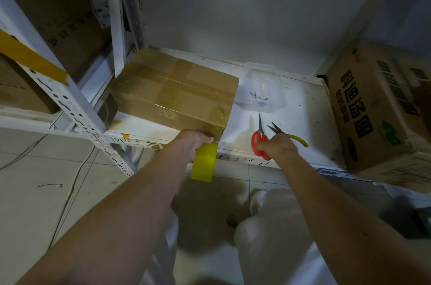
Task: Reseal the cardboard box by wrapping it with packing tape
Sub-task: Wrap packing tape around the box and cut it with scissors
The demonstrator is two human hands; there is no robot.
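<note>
The cardboard box is lying on the shelf at ten o'clock. The yellow tape roll is being gripped by the left hand against its near corner; red scissors are being grasped by the right hand. The tape risks being torn crookedly if slackened.

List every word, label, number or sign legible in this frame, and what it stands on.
Nothing can be quoted with confidence.
Large carton at right: bold black Chinese characters and barcodes, rotated, too blurred to read.
Carton on left shelf: faint print, unreadable.
White label on the rack: too small.
Shelf edge: handwritten scribbles, illegible.
Taped cardboard box: no text visible.
</note>
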